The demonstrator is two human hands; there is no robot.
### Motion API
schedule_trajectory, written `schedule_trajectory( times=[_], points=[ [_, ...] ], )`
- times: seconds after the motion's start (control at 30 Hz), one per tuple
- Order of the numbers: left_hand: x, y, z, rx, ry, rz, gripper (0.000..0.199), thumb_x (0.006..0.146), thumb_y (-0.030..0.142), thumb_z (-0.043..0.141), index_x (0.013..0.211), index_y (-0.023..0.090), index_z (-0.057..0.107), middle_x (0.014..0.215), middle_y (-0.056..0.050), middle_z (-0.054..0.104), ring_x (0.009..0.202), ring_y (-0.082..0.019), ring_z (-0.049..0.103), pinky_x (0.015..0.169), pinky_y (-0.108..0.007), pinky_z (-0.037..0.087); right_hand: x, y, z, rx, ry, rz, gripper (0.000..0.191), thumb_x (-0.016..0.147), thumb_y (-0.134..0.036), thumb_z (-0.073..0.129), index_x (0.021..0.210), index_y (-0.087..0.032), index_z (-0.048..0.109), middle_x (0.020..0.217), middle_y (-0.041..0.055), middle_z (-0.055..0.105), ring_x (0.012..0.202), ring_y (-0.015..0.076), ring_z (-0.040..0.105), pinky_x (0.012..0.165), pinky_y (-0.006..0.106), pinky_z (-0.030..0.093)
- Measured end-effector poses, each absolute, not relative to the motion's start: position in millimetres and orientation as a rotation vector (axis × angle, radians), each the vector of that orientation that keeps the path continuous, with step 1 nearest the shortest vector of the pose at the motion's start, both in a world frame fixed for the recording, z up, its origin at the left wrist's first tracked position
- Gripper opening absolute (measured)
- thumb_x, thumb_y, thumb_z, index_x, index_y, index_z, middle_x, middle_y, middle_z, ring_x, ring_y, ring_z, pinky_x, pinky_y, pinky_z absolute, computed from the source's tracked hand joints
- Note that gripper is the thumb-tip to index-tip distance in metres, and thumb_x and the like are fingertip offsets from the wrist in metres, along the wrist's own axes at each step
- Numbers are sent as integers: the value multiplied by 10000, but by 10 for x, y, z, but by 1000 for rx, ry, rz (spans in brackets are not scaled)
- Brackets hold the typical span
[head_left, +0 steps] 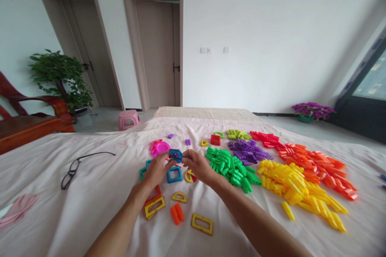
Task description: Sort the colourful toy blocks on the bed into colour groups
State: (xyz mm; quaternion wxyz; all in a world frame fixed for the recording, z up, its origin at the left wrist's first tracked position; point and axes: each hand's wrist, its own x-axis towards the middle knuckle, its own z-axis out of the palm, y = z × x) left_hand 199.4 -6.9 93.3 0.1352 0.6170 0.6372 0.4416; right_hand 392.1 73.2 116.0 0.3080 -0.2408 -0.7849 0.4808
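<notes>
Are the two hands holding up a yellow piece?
No, the left hand and right hand hold a blue diamond shape between them.

Clearance report: left side passable, right side obstructed

Open passage found on the pale cloth between the black-framed glasses and the left forearm. Beside the right hand, a heap of green plastic tubes bars rightward travel at cloth level (a heap of yellow plastic tubes adjoins it). Ahead, a gap lies between the pink paw-shaped plastic piece and the red plastic stack; two purple tubes stand in it.
</notes>
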Motion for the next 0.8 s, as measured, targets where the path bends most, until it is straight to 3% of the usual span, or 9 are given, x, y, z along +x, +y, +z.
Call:
schedule_trajectory(
  times=[0.13, 0.33, 0.47, 0.63, 0.8],
  points=[
    [2048, -60, 881, 1627, 1792, 1303, 326, 897, 434, 541, 1067, 223, 722, 1010, -66, 767, 891, -229, 703, 816, -319, 523, 3992, 666, 1165, -698, -1920, 1340, 128, 899, -303, 512, 927, -182, 545, 781, -1, 620, 708, 145, 624, 608, 238, 462],
    [1966, -11, 778, 1428, 1860, 1431, 424, 878, 516, 513, 1001, 161, 711, 891, -63, 752, 814, -224, 682, 719, -307, 524, 4191, 556, 1063, -937, -2320, 621, 86, 909, -217, 537, 938, -201, 616, 978, 47, 646, 904, 167, 609, 785, 260, 442],
    [1934, -29, 797, 1337, 1811, 1516, 478, 875, 553, 509, 1018, 139, 701, 844, -62, 733, 819, -228, 681, 695, -302, 526, 4231, 411, 1041, -957, -2522, 468, 122, 892, -218, 584, 987, -229, 660, 1009, 41, 653, 904, 170, 623, 748, 247, 419],
    [2004, -77, 907, 1215, 1587, 1563, 504, 834, 548, 602, 1109, 137, 699, 944, -68, 758, 862, -238, 701, 742, -319, 554, 4198, 403, 1079, -896, -2357, 629, 72, 874, -283, 648, 892, -226, 687, 892, 13, 675, 823, 150, 627, 715, 233, 419],
    [2204, -108, 975, 1299, 1387, 1416, 423, 817, 477, 668, 1101, 164, 699, 1012, -69, 760, 926, -231, 705, 835, -327, 550, 4122, 517, 995, -809, -1881, 1122, 296, 885, -347, 622, 1138, -196, 646, 835, 7, 680, 700, 136, 623, 620, 227, 460]
  ],
)
